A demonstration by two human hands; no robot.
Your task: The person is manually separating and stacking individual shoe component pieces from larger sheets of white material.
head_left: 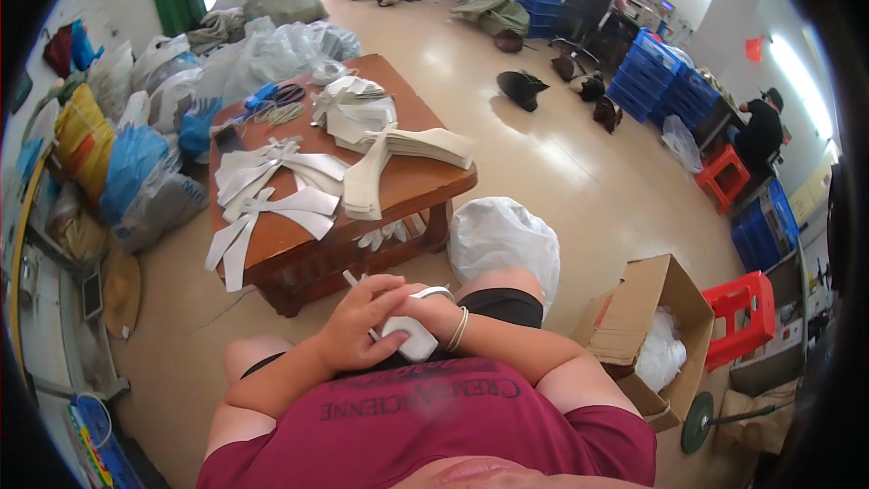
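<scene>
Close to my lap, my left hand lies partly over my right hand. Between them is a white flat cut piece, with my left thumb pressed on it. A white strip runs over the back of my right hand, and a narrow white end sticks out past my left fingers. My right fingers are mostly hidden behind the left hand. Ahead, a brown wooden table carries stacks of white branched cut pieces, a fanned pile of white pieces and a thick white stack.
Cords lie on the table's far side. Stuffed plastic bags crowd the left. Beside my knees are a white bag and an open cardboard box; a red stool stands past it. Two people sit working near blue crates.
</scene>
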